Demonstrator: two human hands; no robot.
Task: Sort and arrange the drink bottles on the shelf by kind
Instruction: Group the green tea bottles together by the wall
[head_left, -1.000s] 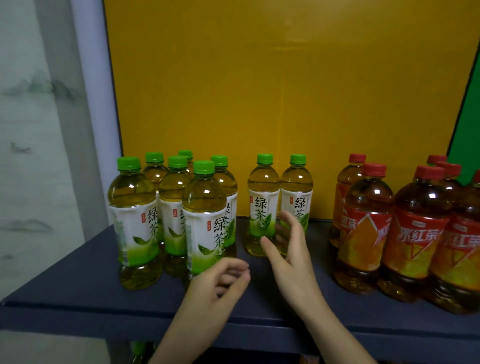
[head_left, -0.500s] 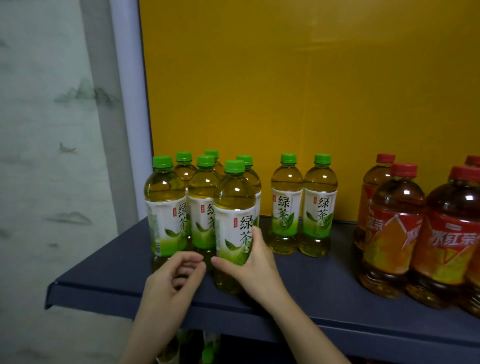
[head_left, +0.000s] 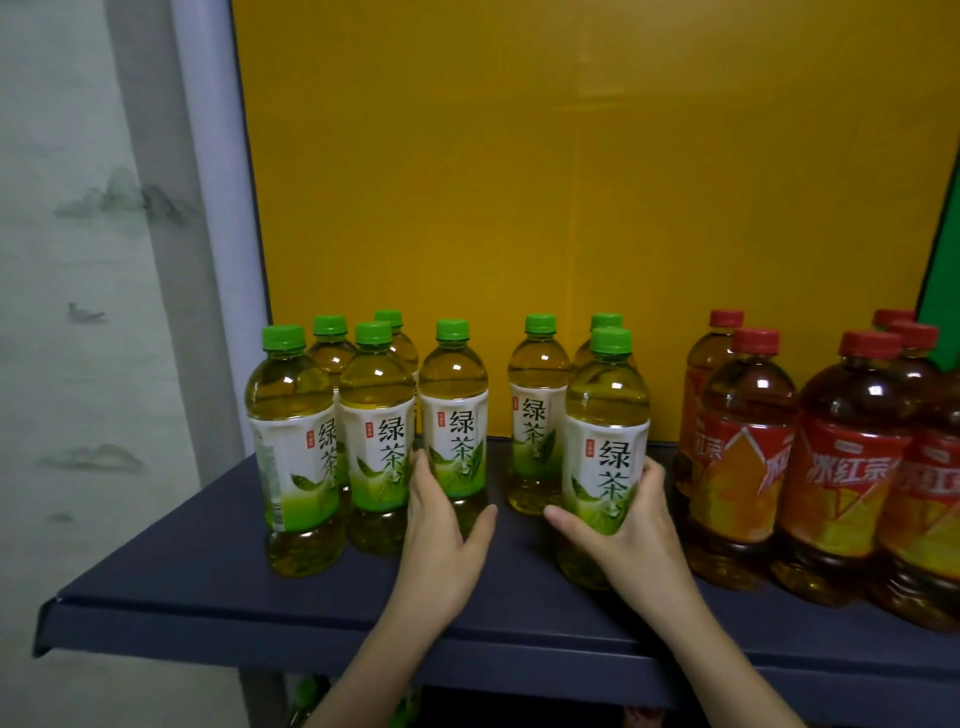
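Right hand (head_left: 631, 525) around green-capped tea bottle (head_left: 607, 415)

Light is moderate and even, falling from overhead and in front: a small white glint sits on the shoulder of each green-capped bottle (head_left: 605, 441), and the red-capped bottles (head_left: 841, 467) at 3 o'clock carry the same specks. The yellow panel (head_left: 571, 182) is brightest at 12 o'clock and duller lower down. Shadows on the shelf (head_left: 208, 582) are soft and short; beneath it at 6 o'clock all is dark. Focus is slightly soft throughout. Wide-angle bending tilts the white post (head_left: 218, 208) at 10 o'clock and leans the outermost bottles.
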